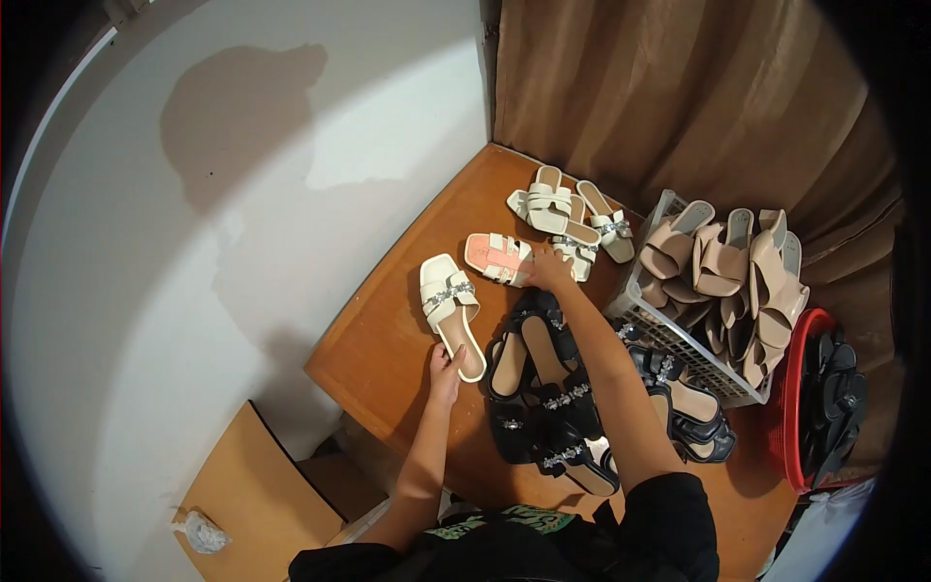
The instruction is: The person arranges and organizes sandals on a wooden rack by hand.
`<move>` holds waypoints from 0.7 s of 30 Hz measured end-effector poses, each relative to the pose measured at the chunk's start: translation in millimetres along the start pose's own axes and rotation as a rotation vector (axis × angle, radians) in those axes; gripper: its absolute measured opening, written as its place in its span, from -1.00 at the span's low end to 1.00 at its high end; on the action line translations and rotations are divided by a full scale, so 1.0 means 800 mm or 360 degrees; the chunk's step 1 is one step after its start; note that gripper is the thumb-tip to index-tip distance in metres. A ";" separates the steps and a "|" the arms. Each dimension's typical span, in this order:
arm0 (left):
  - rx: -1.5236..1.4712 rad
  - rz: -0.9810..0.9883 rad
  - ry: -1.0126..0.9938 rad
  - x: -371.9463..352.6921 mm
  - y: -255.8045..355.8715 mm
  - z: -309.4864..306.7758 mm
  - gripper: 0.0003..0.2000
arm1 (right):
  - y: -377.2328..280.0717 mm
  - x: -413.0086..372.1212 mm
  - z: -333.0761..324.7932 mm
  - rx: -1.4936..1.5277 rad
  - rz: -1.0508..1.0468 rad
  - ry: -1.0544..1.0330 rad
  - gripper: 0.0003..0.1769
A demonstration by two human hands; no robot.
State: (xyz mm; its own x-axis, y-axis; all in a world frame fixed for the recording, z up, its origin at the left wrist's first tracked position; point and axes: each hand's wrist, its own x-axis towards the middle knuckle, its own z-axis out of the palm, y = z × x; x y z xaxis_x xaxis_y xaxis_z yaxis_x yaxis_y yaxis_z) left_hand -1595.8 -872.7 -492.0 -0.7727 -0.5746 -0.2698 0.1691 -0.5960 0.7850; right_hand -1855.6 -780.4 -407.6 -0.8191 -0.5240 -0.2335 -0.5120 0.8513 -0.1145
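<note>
My left hand [446, 373] is closed around the heel end of a cream slide sandal [449, 294] with a jewelled strap, its open toe pointing away from me. Further off, my right hand [552, 269] is at the heel end of another cream sandal [498, 258] that shows a salmon-pink surface; its fingers look closed there, though they are partly hidden. Right beside that hand lies a jewelled cream sandal [580, 254]. More cream sandals [549, 206] are heaped at the table's far corner. Black jewelled sandals [543, 388] lie in a pile between my arms.
A grey plastic crate [693, 351] full of beige sandals [722, 262] stands on the wooden table [388, 339] at right. Beside it is a red basket [797, 407] with black footwear. A white wall borders the left, a brown curtain [679, 87] the back. Crumpled plastic [202, 533] lies lower left.
</note>
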 end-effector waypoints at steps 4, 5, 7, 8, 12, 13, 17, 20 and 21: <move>0.0030 0.0041 -0.0001 0.000 0.000 0.002 -0.74 | 0.008 -0.019 0.003 -0.0204 -0.0297 0.0784 -0.44; 0.0025 0.0050 0.0022 -0.001 0.000 0.003 -0.75 | 0.009 -0.022 0.008 -0.0209 -0.0294 0.0781 -0.44; 0.0016 0.0047 0.0041 -0.003 -0.001 0.004 -0.75 | 0.006 -0.035 0.010 -0.0310 -0.0541 0.0774 -0.53; 0.0010 0.0058 0.0040 -0.003 -0.001 0.003 -0.76 | 0.009 -0.045 0.012 -0.0283 -0.0660 0.0711 -0.50; 0.0003 0.0090 0.0048 -0.002 -0.003 0.004 -0.77 | 0.014 -0.073 0.011 0.0037 -0.0699 0.0429 -0.28; -0.0001 0.0110 0.0059 -0.001 -0.004 0.003 -0.77 | 0.017 -0.070 0.013 0.0040 -0.0702 0.0428 -0.28; 0.0001 0.0080 0.0099 -0.004 0.001 0.005 -0.78 | 0.027 -0.047 0.029 0.0545 -0.0348 -0.0069 -0.34; 0.0013 0.0071 0.0073 -0.005 0.001 0.006 -0.77 | 0.028 -0.042 0.029 0.0542 -0.0365 -0.0149 -0.36; 0.0023 0.0084 0.0070 -0.003 -0.002 0.003 -0.77 | 0.025 -0.044 0.032 0.0563 -0.0392 -0.0071 -0.36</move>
State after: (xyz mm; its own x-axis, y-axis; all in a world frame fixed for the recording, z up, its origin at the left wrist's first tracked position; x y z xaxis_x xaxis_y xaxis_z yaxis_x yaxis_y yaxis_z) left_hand -1596.0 -869.0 -491.6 -0.7351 -0.6294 -0.2520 0.1999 -0.5564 0.8065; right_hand -1830.7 -744.6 -426.0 -0.6677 -0.7175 -0.1987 -0.5639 0.6616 -0.4942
